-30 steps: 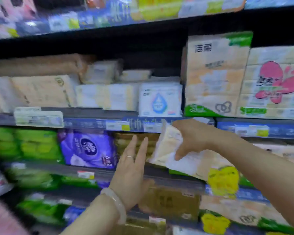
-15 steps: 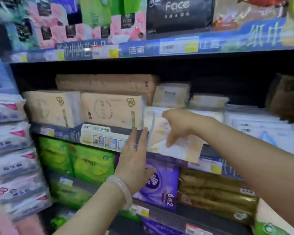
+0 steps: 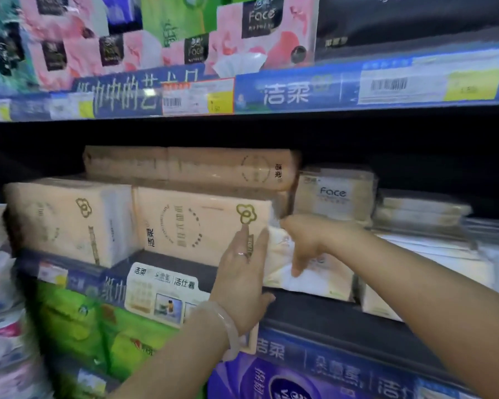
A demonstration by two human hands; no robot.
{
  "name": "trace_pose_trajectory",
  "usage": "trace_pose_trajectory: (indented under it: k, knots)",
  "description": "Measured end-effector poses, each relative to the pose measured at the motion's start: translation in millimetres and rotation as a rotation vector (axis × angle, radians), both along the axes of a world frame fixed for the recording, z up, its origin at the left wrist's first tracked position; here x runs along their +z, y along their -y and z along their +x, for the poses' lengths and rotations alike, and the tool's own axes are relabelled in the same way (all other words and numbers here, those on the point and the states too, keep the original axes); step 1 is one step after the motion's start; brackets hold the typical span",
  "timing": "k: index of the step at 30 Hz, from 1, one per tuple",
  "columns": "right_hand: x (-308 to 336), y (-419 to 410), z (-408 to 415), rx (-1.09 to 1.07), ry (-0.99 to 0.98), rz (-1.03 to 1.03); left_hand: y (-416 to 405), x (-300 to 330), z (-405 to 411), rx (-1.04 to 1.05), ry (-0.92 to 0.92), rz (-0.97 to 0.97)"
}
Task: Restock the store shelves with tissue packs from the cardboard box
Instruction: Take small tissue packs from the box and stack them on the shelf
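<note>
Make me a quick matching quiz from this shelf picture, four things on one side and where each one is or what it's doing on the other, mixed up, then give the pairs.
Things
1. left hand
2. right hand
3. purple pack
4. Face pack

Descriptions
A. lowest shelf in view
B. grips the tissue pack
C. flat against the peach pack
D. behind, above the right hand

Pairs: 1-C, 2-B, 3-A, 4-D

Beige tissue packs (image 3: 202, 226) sit along the dark shelf (image 3: 314, 312).
</note>
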State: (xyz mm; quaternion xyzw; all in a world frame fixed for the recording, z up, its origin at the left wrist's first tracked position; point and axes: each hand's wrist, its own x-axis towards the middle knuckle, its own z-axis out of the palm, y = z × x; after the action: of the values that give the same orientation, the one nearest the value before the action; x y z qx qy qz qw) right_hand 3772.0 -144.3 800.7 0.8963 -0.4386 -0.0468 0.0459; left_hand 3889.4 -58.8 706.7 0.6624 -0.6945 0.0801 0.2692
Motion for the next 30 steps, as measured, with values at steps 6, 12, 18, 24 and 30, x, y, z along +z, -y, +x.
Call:
trace_pose_trajectory:
  k: [6,12,18,24,30]
  knots:
    - [-15.1,8.5,-14.9,0.024,0.047,-0.172,32.8,3.1,-3.6,-0.040,0.379,-0.058]
    - [-35.4,-14.0,-37.7,-0.077,-0.096,-0.306,49.5,9.4,-1.3,-0.105,0.526,-0.036]
    - [-45.4,0.2,-44.1,-0.185,-0.164,-0.265,62.3,14.6,-11.8,-0.110,0.605,0.116]
    - [-36.5,-10.0,-44.7,-0.194,-0.120,-0.216,54.0,21.0,-13.4,-0.112,0.550,0.114]
    - [-8.7,-64.5,-82.3,-0.243,0.206,-0.273,20.8,31.7,-37.2,-0.233,0.203,-0.026]
